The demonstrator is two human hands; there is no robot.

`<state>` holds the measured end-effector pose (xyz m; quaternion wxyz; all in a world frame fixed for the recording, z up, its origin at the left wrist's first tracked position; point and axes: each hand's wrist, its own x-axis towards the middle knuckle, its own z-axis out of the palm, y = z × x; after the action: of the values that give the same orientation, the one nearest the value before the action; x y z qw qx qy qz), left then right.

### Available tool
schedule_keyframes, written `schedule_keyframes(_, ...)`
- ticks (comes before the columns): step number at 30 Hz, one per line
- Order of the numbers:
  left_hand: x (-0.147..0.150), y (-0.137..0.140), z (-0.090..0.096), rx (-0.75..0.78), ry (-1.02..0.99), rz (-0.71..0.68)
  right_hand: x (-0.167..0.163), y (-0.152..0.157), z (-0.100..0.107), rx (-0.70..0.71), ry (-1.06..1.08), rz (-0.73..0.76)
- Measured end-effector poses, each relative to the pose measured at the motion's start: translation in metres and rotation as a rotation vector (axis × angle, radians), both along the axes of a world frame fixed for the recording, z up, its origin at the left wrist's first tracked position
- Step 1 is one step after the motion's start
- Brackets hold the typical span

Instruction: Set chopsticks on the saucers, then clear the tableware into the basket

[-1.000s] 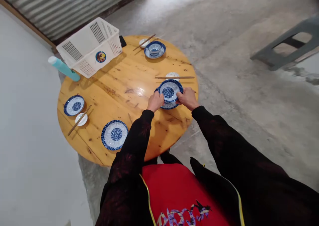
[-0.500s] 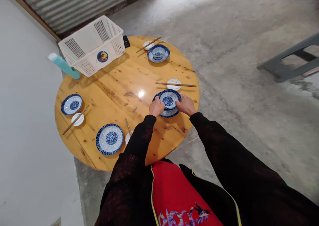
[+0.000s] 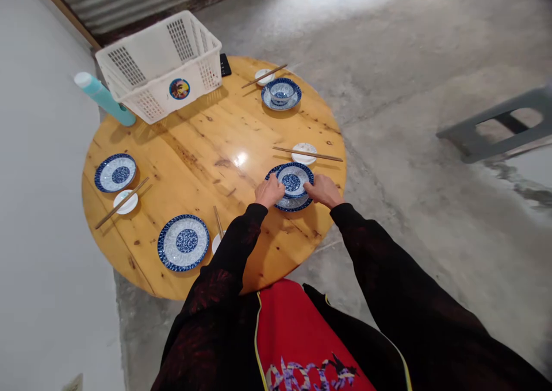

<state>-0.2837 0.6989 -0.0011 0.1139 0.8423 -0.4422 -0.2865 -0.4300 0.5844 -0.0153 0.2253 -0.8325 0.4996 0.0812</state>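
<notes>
Both hands grip a blue-patterned bowl (image 3: pixel 294 180) by its rim, one from each side. Left hand (image 3: pixel 269 191) curls on the bowl's left edge, fingers closed on the rim; right hand (image 3: pixel 323 190) holds the right edge, thumb toward the bowl. The bowl sits on a blue plate (image 3: pixel 293 202), directly between the hands; whether its base fully rests on the plate cannot be told.

Just beyond the hands: a small white dish (image 3: pixel 304 152) with chopsticks (image 3: pixel 307 154) laid across it. Farther beyond, a second bowl on a plate (image 3: pixel 281 94), with another dish and chopsticks beside it. Left of the left hand and nearer the body: a bare plate (image 3: pixel 183 242), chopsticks (image 3: pixel 218 222) just to its right. Well left: a smaller plate (image 3: pixel 115 172), white dish (image 3: pixel 125 201), chopsticks across it. Far left and beyond: a white basket (image 3: pixel 160 66), a teal bottle (image 3: pixel 103 99) beside it. All on a round wooden table (image 3: pixel 207 144).
</notes>
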Motion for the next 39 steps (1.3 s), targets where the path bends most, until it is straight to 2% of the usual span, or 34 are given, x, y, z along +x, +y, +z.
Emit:
schedule_keyframes(4, 0.006, 0.001, -0.005, 0.042, 0.038, 0.034, -0.002, 0.004, 0.000, 0.395, -0.259, -0.236)
schedule_keyframes(6, 0.005, 0.000, -0.011, 0.046, 0.223, 0.110, 0.000, 0.011, 0.000, 0.488, -0.353, -0.293)
schedule_keyframes(9, -0.002, -0.004, -0.025, -0.023, 0.617, 0.299, 0.006, 0.026, -0.002, 0.509, -0.448, -0.302)
schedule_keyframes(11, -0.007, -0.006, -0.033, -0.092, 0.741, 0.396, 0.008, 0.034, -0.003, 0.504, -0.502, -0.302)
schedule_keyframes(13, -0.011, -0.005, -0.036, -0.119, 0.755, 0.418, 0.007, 0.041, -0.003, 0.488, -0.533, -0.301)
schedule_keyframes(15, -0.015, -0.001, -0.032, -0.125, 0.736, 0.381, 0.002, 0.046, -0.003, 0.476, -0.580, -0.327)
schedule_keyframes(19, -0.027, 0.011, -0.002, -0.161, 0.630, 0.244, -0.023, 0.052, 0.000, 0.479, -0.813, -0.475)
schedule_keyframes(23, -0.060, 0.015, 0.035, -0.151, 0.472, 0.092, -0.065, 0.055, 0.003, 0.463, -0.914, -0.556)
schedule_keyframes(26, -0.101, 0.011, 0.049, -0.125, 0.349, 0.011, -0.109, 0.054, 0.005, 0.487, -0.922, -0.596)
schedule_keyframes(30, -0.169, 0.000, 0.045, -0.108, 0.375, -0.013, -0.183, 0.047, 0.007, 0.507, -0.876, -0.611)
schedule_keyframes(36, -0.276, -0.027, 0.024, -0.060, 0.617, 0.014, -0.300, 0.024, 0.010, 0.458, -0.696, -0.646)
schedule_keyframes(39, -0.313, -0.046, 0.019, -0.054, 0.733, 0.015, -0.342, 0.009, 0.014, 0.417, -0.621, -0.664)
